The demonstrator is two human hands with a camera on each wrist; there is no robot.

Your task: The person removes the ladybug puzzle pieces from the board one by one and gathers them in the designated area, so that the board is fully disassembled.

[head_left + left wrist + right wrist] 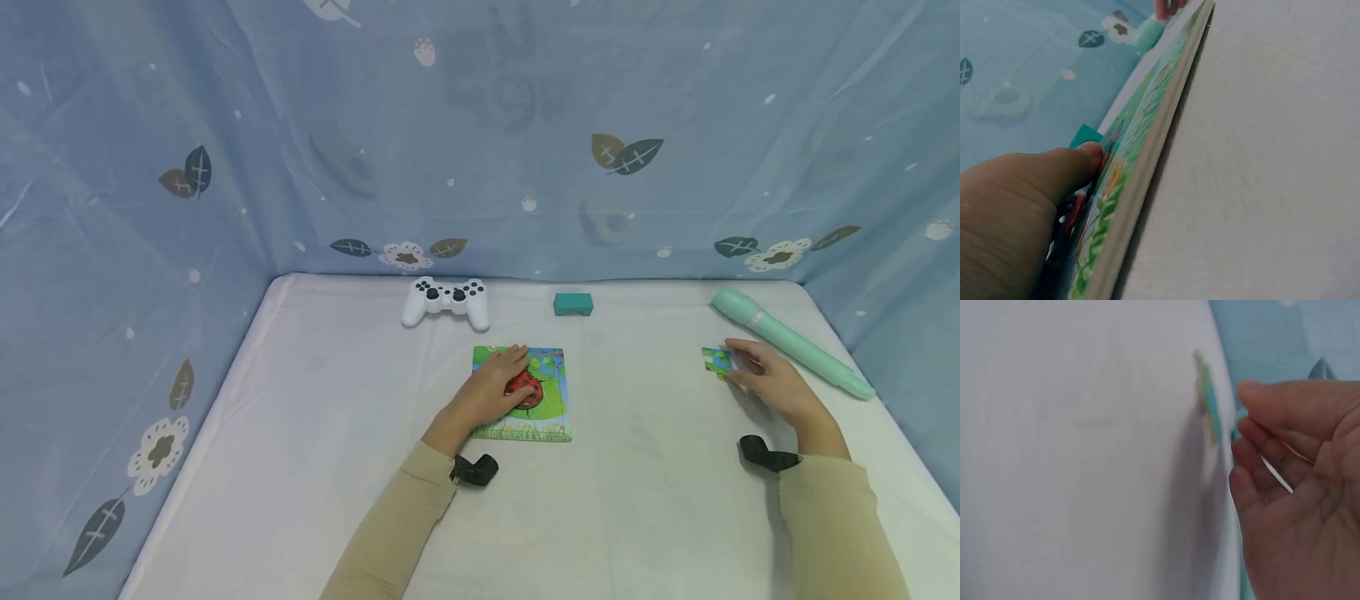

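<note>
My left hand (pixel 491 387) rests spread on a puzzle board (pixel 555 425) with a ladybug picture, covering its left part. In the left wrist view the thumb (pixel 1079 164) lies along the board's face, beside its thick edge. At the right, my right hand (pixel 776 383) is at a small green and blue puzzle piece (pixel 716 360), thumb and forefinger apart near its right side. The right wrist view shows the puzzle piece (pixel 1207 400) blurred and nearly edge-on, a small gap between it and the loosely bent fingers (pixel 1254 453).
A white game controller (pixel 446 302) lies behind the board, with a teal block (pixel 573 304) to its right. Beyond my right hand a mint-green tube-shaped object (pixel 795 343) lies slantwise near the table's right edge. Patterned blue cloth (pixel 480 150) hangs around the white table (pixel 337 400).
</note>
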